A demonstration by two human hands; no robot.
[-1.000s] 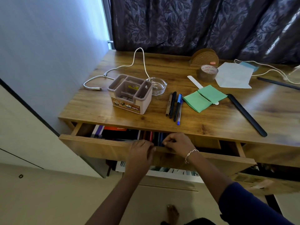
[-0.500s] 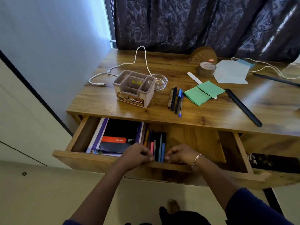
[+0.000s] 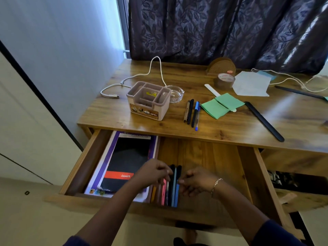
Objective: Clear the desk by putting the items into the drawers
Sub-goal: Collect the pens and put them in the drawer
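Findings: left hand (image 3: 154, 172) and right hand (image 3: 197, 180) have fingers curled over the markers (image 3: 175, 196) in the open drawer (image 3: 204, 157); whether either grips anything cannot be told. The pens (image 3: 192, 113) lie on the counter (image 3: 230, 132), well apart. Judged light, stiff, smooth and prone to rolling; take them bunched at mid-barrel.

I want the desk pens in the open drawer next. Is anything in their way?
Nothing visible. The pens lie near the desk front edge above the drawer, whose right half is bare. Notebooks fill its left; the left hand and right hand are at the markers mid-drawer.
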